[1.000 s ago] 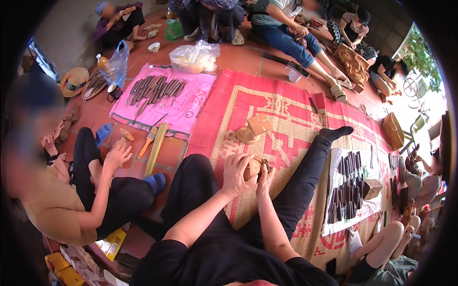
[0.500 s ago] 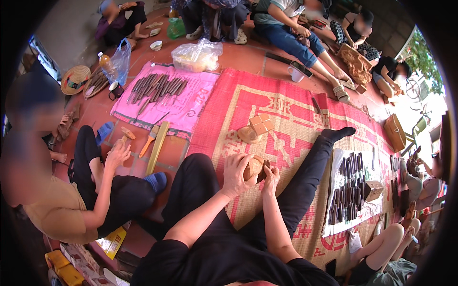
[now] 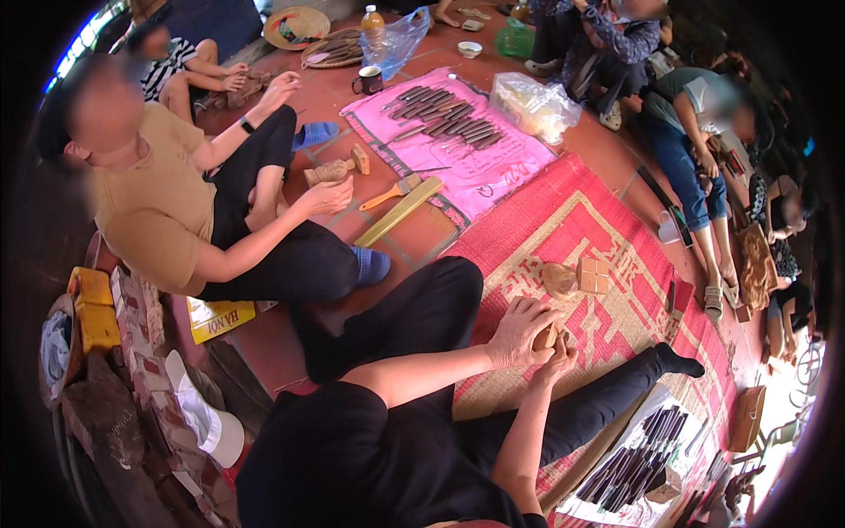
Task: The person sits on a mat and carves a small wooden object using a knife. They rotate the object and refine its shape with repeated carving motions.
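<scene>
My left hand (image 3: 521,333) wraps over a small rounded piece of brown wood (image 3: 546,338) above the mat between my legs. From the near right side, my right hand (image 3: 554,363) is closed with its fingers pressed against the same wood. The hands cover most of the piece, so its full shape is hidden. Just beyond them on the mat lie a rounded lump of wood (image 3: 560,280) and a square wooden block (image 3: 592,275) with lines across its top.
Carving tools (image 3: 444,119) lie on a pink cloth (image 3: 515,180); more dark-handled tools (image 3: 635,458) rest on a white sheet at right. A co-worker (image 3: 158,202) sits at left by a carved wooden piece (image 3: 334,169), a brush (image 3: 392,192) and a wooden bar (image 3: 398,212).
My view has swung left, so everything sits further right in the picture. Both my hands stay on the wood. The co-worker's two hands now show apart, raised around the carved piece.
</scene>
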A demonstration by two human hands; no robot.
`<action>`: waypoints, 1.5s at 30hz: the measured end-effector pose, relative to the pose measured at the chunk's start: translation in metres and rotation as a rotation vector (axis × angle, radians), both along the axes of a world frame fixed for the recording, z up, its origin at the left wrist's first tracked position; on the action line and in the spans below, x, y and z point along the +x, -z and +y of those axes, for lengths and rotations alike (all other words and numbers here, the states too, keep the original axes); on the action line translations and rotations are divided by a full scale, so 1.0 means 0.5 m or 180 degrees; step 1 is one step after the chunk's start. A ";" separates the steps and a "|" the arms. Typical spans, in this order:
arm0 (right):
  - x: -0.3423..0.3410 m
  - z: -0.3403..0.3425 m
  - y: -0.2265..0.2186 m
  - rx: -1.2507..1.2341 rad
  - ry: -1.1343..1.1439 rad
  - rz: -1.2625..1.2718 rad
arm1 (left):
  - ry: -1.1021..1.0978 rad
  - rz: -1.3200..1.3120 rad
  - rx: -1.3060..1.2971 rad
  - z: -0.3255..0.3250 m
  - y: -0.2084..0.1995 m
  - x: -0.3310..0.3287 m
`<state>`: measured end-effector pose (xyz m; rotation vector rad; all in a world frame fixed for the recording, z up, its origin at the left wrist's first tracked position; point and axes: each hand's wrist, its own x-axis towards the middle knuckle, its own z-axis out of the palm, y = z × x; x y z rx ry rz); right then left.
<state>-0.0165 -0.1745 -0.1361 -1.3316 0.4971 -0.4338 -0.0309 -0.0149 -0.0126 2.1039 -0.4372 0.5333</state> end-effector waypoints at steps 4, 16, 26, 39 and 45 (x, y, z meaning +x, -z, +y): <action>0.044 -0.085 0.038 0.0601 -0.0019 0.0488 | 0.0025 -0.0034 -0.0054 0.006 -0.001 -0.001; 0.026 -0.034 0.007 0.0618 -0.0134 -0.0067 | -0.0186 -0.0081 -0.0131 -0.006 0.002 0.002; -0.047 -0.006 0.030 0.1006 -0.0105 0.0001 | -0.0257 0.0022 -0.0063 -0.004 -0.003 0.005; -0.019 -0.014 0.026 0.1021 0.0015 -0.0101 | -0.0262 0.0118 0.0027 -0.017 -0.006 0.007; 0.022 -0.076 0.030 0.1028 0.0129 0.0567 | -0.0315 -0.0044 0.0018 -0.025 0.000 0.009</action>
